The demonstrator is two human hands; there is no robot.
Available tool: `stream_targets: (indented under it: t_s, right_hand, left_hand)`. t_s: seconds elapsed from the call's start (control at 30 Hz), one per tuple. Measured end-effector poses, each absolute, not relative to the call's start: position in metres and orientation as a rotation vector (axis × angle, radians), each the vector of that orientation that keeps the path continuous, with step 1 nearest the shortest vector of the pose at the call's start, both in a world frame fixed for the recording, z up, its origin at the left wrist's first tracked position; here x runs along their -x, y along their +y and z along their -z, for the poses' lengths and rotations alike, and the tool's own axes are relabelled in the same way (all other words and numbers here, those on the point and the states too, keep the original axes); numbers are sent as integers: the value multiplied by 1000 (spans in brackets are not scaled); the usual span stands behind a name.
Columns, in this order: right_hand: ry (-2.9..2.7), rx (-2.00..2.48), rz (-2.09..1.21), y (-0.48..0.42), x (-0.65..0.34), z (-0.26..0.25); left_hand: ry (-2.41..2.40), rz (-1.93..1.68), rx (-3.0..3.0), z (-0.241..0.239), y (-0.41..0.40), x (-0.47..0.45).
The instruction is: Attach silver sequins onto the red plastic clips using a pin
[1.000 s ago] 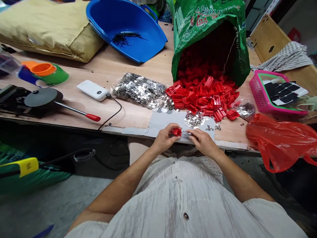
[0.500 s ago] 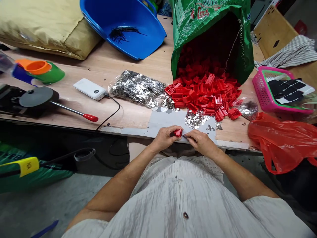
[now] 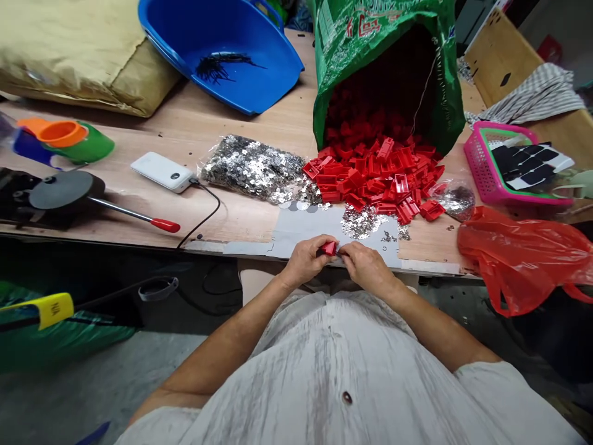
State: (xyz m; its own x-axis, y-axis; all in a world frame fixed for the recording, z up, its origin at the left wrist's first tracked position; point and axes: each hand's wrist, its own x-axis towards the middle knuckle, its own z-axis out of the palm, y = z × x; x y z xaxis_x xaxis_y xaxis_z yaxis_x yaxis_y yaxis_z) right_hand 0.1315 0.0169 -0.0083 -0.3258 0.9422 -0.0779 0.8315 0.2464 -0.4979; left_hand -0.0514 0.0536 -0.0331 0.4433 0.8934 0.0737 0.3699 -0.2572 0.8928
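Between the thumb and fingers of my left hand (image 3: 307, 258) is a small red plastic part (image 3: 329, 248), held over the table's front edge. My right hand (image 3: 365, 264) is pinched closed right beside it, its fingertips at the part's right end; a thin dark thing shows there, too small to name. Just beyond both hands lies a grey sheet (image 3: 301, 228) with a heap of small shiny metal pieces (image 3: 361, 221). Behind that, many like red parts (image 3: 380, 173) spill from a green sack (image 3: 319, 86).
A clear bag of metal pieces (image 3: 252, 167) and a white power bank (image 3: 162, 172) with a black cable lie left. Farther left is a lever tool with a red handle (image 3: 165, 225). A blue basin (image 3: 259, 86) stands behind; a pink basket (image 3: 482, 161) and red plastic bag (image 3: 523, 259) are right.
My right hand has come closer to the red part, and the dark thing at its fingertips shows less. My left hand keeps its hold. The whole view has shifted slightly.
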Motion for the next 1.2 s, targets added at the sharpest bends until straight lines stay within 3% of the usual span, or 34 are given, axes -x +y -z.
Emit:
stream_targets:
  t_s: [0.2, 0.3, 0.5, 0.8, 1.07, 1.2]
  right_hand:
    - [-1972, 1275, -979, 11, -147, 0]
    - [-1974, 1187, -1128, 6, -144, -10]
    - [-2056, 1180, -1066, 0, -138, -22]
    - [-2003, 1236, -927, -6, -142, -20]
    - [-1782, 1226, -1272, -9, -149, -3]
    - [-1809, 1478, -1002, -3, -180, 5]
  left_hand:
    - [951, -1054, -1127, 16, 37, 50]
    - [784, -997, -717, 4, 28, 49]
    - [630, -928, -344, -8, 14, 42]
    - [635, -941, -310, -10, 4, 31]
    - [630, -871, -354, 4, -1, 34]
    - [826, -689, -368, 35, -4, 48]
